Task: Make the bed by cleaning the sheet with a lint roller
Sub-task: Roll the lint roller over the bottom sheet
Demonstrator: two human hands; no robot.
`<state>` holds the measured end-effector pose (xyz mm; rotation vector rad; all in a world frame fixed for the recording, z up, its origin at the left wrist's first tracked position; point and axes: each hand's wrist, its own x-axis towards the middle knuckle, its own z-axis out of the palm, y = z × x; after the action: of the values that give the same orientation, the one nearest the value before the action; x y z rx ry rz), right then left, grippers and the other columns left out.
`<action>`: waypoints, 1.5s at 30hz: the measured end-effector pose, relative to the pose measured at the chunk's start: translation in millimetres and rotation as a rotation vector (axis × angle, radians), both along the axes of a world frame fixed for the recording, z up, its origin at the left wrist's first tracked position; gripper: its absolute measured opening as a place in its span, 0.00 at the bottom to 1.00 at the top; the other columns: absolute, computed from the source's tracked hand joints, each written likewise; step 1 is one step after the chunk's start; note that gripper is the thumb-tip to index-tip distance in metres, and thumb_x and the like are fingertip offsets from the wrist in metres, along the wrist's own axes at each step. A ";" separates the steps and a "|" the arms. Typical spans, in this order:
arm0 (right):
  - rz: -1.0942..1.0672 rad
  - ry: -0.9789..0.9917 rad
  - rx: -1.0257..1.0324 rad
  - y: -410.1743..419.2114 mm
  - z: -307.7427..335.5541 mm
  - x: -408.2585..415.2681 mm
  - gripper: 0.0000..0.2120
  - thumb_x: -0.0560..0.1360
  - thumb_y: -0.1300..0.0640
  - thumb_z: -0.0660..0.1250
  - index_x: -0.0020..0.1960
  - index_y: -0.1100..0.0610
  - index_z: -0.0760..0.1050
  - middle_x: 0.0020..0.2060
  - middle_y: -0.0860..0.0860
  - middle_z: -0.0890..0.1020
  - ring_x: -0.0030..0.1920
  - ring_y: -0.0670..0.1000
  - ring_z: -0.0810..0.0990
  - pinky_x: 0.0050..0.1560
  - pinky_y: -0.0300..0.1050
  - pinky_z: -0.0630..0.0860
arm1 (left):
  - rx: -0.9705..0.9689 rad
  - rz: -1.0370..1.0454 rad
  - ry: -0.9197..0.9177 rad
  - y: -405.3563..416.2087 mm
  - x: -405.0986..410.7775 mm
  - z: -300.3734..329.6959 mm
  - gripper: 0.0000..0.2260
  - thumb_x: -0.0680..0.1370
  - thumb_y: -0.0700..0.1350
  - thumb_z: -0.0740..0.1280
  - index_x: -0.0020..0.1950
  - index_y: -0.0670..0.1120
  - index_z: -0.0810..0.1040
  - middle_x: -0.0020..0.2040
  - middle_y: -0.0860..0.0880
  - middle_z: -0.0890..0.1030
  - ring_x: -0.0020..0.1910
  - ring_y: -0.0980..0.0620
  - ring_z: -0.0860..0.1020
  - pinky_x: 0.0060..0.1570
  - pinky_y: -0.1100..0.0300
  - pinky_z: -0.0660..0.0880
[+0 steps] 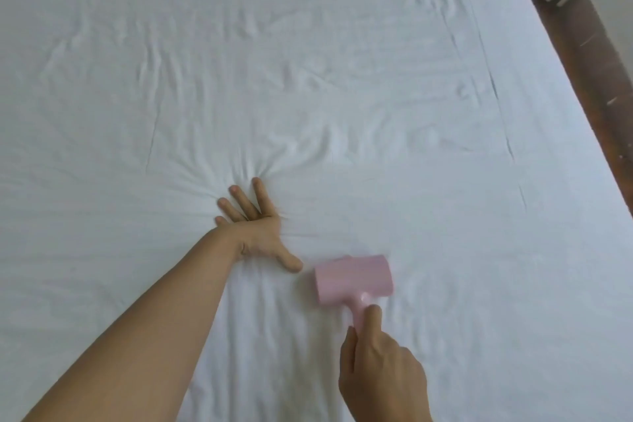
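Two hands, lint roller between.

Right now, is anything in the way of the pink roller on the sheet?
Yes, partly. The left hand presses flat on the sheet just left of the lint roller, which the right hand holds. Ahead and to the right, only wrinkled sheet shows.

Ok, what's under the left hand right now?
Only white sheet: the left hand presses flat on it, fingers spread, creases fanning out from the fingertips. The patch beneath the palm is covered, so any lint there can't be seen.
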<state>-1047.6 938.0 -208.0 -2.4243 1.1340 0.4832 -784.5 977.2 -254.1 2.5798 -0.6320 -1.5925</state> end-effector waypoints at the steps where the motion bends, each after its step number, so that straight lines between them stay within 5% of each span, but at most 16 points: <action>1: -0.043 0.020 0.005 5.6 3.2 2.3 0.19 0.80 0.45 0.49 0.68 0.50 0.60 0.28 0.47 0.68 0.28 0.54 0.72 0.28 0.48 0.61 | -0.002 -0.020 0.026 2.7 4.6 1.0 0.74 0.61 0.66 0.81 0.76 0.44 0.22 0.73 0.22 0.29 0.73 0.18 0.33 0.74 0.27 0.41; 4: -0.042 0.027 -0.002 1.1 1.9 37.1 0.20 0.83 0.47 0.47 0.71 0.54 0.57 0.37 0.48 0.78 0.39 0.55 0.82 0.33 0.49 0.64 | -0.010 -0.082 -0.014 8.3 9.8 -2.1 0.68 0.66 0.66 0.77 0.78 0.42 0.25 0.74 0.19 0.38 0.74 0.16 0.43 0.75 0.28 0.49; 7: -0.090 -0.076 -0.139 -37.2 -8.7 103.6 0.20 0.83 0.50 0.50 0.72 0.58 0.60 0.43 0.52 0.83 0.45 0.59 0.84 0.34 0.48 0.67 | -0.044 -0.098 -0.010 10.8 6.3 -7.2 0.70 0.66 0.63 0.79 0.75 0.43 0.20 0.72 0.20 0.30 0.72 0.16 0.35 0.74 0.27 0.46; 11: -0.172 -0.196 -0.162 -116.3 -19.6 195.7 0.23 0.84 0.52 0.53 0.77 0.59 0.58 0.57 0.58 0.82 0.57 0.63 0.82 0.54 0.52 0.75 | -0.042 -0.055 -0.046 8.1 0.0 -13.6 0.68 0.69 0.56 0.78 0.72 0.43 0.17 0.68 0.23 0.23 0.70 0.18 0.29 0.74 0.27 0.41; 13: -0.146 -0.195 -0.138 -152.6 -15.6 225.2 0.21 0.83 0.53 0.54 0.74 0.59 0.60 0.58 0.58 0.80 0.60 0.62 0.80 0.55 0.52 0.73 | -0.027 -0.015 -0.057 4.3 -4.0 -14.7 0.67 0.70 0.53 0.79 0.71 0.43 0.16 0.66 0.24 0.21 0.69 0.20 0.27 0.74 0.27 0.39; 18: 0.001 -0.100 -0.077 -187.1 9.7 197.4 0.18 0.83 0.50 0.55 0.69 0.58 0.64 0.56 0.61 0.79 0.54 0.63 0.79 0.50 0.51 0.69 | -0.015 0.027 -0.080 -1.4 -7.5 -17.0 0.67 0.69 0.49 0.79 0.70 0.43 0.15 0.65 0.26 0.19 0.69 0.21 0.25 0.73 0.27 0.37; 21: 0.061 -0.114 -0.136 -149.7 4.6 116.4 0.19 0.82 0.51 0.57 0.69 0.58 0.64 0.41 0.58 0.80 0.42 0.64 0.80 0.43 0.53 0.73 | -0.005 0.036 -0.065 -2.0 -7.9 -16.9 0.66 0.68 0.46 0.77 0.70 0.44 0.15 0.64 0.26 0.18 0.67 0.21 0.23 0.73 0.26 0.37; 24: 0.048 -0.080 -0.144 -93.7 1.4 26.8 0.16 0.81 0.51 0.56 0.67 0.53 0.62 0.27 0.47 0.69 0.27 0.55 0.68 0.29 0.47 0.64 | 0.029 0.037 -0.052 -5.1 -5.9 -11.9 0.65 0.69 0.45 0.76 0.70 0.42 0.15 0.63 0.24 0.19 0.67 0.19 0.25 0.72 0.25 0.37; 28: -0.069 0.038 -0.041 -42.6 -3.4 -34.6 0.16 0.76 0.51 0.66 0.59 0.50 0.63 0.21 0.46 0.63 0.20 0.50 0.58 0.21 0.44 0.58 | 0.227 -0.061 -0.036 -11.3 10.1 12.3 0.67 0.71 0.57 0.77 0.71 0.43 0.16 0.72 0.28 0.22 0.75 0.23 0.31 0.76 0.32 0.44; 31: -0.083 -0.046 -0.083 -45.6 -16.6 -22.1 0.17 0.68 0.54 0.73 0.52 0.55 0.69 0.19 0.47 0.55 0.18 0.50 0.50 0.22 0.36 0.44 | 0.185 0.040 -0.239 -40.8 33.1 32.1 0.50 0.76 0.53 0.72 0.82 0.43 0.38 0.80 0.33 0.49 0.78 0.31 0.58 0.71 0.42 0.66; 33: -0.077 -0.093 -0.153 -65.2 -21.3 3.2 0.16 0.75 0.51 0.67 0.59 0.55 0.70 0.21 0.46 0.63 0.18 0.50 0.61 0.21 0.41 0.51 | 0.018 0.073 -0.438 -65.0 50.1 40.2 0.43 0.77 0.54 0.72 0.80 0.40 0.49 0.77 0.35 0.59 0.74 0.33 0.64 0.68 0.43 0.68; 35: 0.021 -0.133 -0.171 -95.7 -19.5 41.3 0.20 0.80 0.49 0.58 0.70 0.53 0.65 0.29 0.48 0.75 0.30 0.58 0.79 0.28 0.47 0.62 | 0.051 0.045 -0.454 -81.1 63.4 43.9 0.56 0.74 0.61 0.75 0.82 0.42 0.37 0.81 0.33 0.43 0.79 0.26 0.51 0.74 0.34 0.58; 38: 0.134 -0.235 -0.209 -156.9 -18.6 109.7 0.21 0.82 0.50 0.55 0.73 0.53 0.60 0.35 0.50 0.73 0.40 0.62 0.80 0.36 0.48 0.65 | 0.144 0.049 -0.245 -84.0 74.0 21.7 0.67 0.70 0.68 0.75 0.76 0.40 0.21 0.75 0.30 0.24 0.75 0.22 0.31 0.73 0.24 0.42; 45: 0.292 -0.224 -0.148 -247.9 -23.9 264.1 0.12 0.82 0.50 0.55 0.62 0.56 0.64 0.34 0.51 0.71 0.32 0.55 0.71 0.32 0.44 0.62 | -0.002 0.148 -0.234 -73.6 68.7 -10.8 0.67 0.70 0.64 0.76 0.74 0.40 0.20 0.74 0.29 0.24 0.73 0.23 0.28 0.72 0.28 0.34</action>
<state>-783.5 690.1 -232.0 -2.7074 0.7506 0.2107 -715.8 903.6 -264.8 2.7618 -0.4417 -1.2592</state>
